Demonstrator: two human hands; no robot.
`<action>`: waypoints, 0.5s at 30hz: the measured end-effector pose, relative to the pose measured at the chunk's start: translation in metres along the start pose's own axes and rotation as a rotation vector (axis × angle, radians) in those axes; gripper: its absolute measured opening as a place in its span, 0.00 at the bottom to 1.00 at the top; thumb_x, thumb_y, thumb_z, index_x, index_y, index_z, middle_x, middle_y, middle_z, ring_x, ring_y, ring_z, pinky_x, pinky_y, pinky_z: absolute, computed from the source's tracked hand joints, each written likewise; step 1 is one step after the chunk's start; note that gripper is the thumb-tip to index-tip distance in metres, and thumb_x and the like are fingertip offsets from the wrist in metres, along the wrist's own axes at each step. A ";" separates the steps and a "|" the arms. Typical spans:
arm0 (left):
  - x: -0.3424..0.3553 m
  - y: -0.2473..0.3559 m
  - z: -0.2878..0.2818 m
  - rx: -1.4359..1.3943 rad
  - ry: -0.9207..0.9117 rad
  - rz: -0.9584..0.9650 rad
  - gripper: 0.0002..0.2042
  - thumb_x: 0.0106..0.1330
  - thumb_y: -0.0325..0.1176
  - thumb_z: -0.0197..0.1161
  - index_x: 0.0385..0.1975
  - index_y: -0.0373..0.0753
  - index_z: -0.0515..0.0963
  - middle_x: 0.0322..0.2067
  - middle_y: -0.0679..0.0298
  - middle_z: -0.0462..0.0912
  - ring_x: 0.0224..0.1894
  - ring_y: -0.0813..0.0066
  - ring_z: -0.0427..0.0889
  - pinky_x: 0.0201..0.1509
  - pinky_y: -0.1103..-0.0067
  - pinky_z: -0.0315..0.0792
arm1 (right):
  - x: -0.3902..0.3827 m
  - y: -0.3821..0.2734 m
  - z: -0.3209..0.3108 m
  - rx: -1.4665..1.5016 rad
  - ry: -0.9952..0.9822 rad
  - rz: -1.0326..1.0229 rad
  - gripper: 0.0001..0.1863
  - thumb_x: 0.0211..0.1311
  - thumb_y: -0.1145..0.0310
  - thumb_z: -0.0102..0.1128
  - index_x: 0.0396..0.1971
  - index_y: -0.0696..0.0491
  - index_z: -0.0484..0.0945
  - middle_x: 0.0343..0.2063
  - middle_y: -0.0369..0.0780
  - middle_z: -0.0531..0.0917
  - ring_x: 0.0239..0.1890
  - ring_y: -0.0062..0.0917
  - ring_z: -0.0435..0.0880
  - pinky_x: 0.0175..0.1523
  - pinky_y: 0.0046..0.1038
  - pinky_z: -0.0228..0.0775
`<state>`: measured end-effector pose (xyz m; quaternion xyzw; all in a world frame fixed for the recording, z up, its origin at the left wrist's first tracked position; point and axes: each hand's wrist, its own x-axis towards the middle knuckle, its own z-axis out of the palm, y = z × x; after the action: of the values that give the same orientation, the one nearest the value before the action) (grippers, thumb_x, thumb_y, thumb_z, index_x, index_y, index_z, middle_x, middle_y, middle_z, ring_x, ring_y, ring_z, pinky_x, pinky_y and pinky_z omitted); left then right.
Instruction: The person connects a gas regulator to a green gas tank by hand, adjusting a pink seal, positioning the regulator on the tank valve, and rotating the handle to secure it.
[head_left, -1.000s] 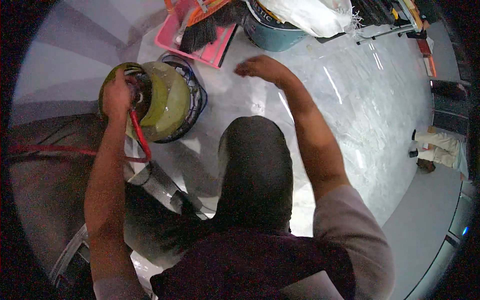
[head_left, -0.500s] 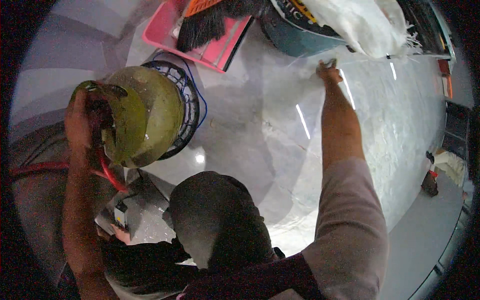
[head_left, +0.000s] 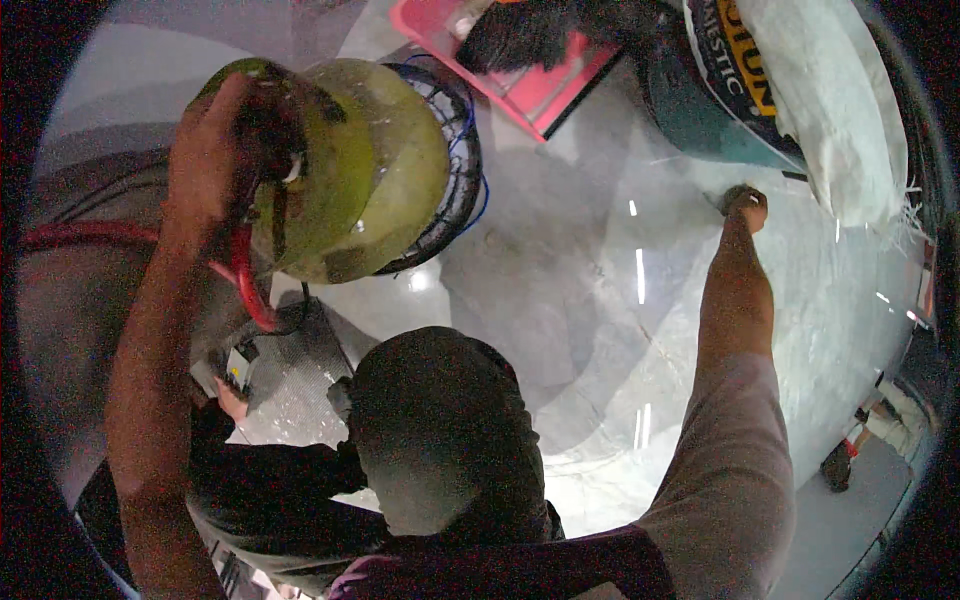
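My left hand (head_left: 208, 165) is wrapped round the collar of a yellow-green gas cylinder (head_left: 400, 175) at the upper left. A red hose (head_left: 245, 270) hangs by that collar. The fingers partly hide the cylinder's top, which lies in dark shadow. Far out to the right, my right hand (head_left: 750, 208) is down at the pale glossy floor, closed round a small dark grey thing (head_left: 736, 197) whose kind I cannot make out. A teal bucket (head_left: 690, 110) stands just beyond this hand.
A person in a dark cap (head_left: 440, 430) crouches between my arms, one hand (head_left: 230, 400) by a small box. Behind the cylinder shows a black gridded ring (head_left: 465, 130) with blue cord. A pink dustpan (head_left: 540, 95), a dark-bristled broom (head_left: 515, 38) and a white sack (head_left: 850, 110) lie farther back.
My view has shifted, so most things sit farther right in the picture. My left hand keeps its grip on the cylinder's collar. The right hand stays low near the bucket.
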<state>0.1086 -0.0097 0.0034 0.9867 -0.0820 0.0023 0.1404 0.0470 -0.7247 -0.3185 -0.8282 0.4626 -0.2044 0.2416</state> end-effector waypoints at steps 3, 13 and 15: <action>-0.001 -0.004 -0.001 0.048 0.003 -0.014 0.11 0.64 0.29 0.52 0.44 0.38 0.74 0.40 0.49 0.80 0.43 0.49 0.79 0.50 0.65 0.71 | 0.000 0.002 0.001 -0.586 -0.150 -0.475 0.14 0.46 0.52 0.67 0.25 0.48 0.83 0.26 0.41 0.85 0.29 0.36 0.84 0.40 0.36 0.77; -0.004 0.007 -0.006 -0.117 0.106 0.034 0.12 0.63 0.39 0.48 0.34 0.41 0.77 0.27 0.53 0.80 0.32 0.53 0.81 0.39 0.62 0.72 | -0.174 -0.010 0.006 -0.617 -0.066 -0.614 0.26 0.45 0.53 0.61 0.41 0.55 0.71 0.45 0.44 0.71 0.50 0.40 0.68 0.51 0.48 0.59; -0.005 0.007 -0.007 -0.222 -0.003 -0.042 0.11 0.62 0.38 0.48 0.34 0.41 0.77 0.25 0.55 0.80 0.30 0.54 0.81 0.38 0.62 0.72 | -0.181 0.000 0.013 -0.560 -0.034 -0.674 0.28 0.46 0.52 0.61 0.44 0.55 0.71 0.48 0.46 0.71 0.54 0.40 0.66 0.56 0.48 0.57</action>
<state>0.1031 -0.0133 0.0119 0.9666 -0.0613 -0.0110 0.2486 -0.0342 -0.5653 -0.3502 -0.9697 0.1999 -0.1249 -0.0646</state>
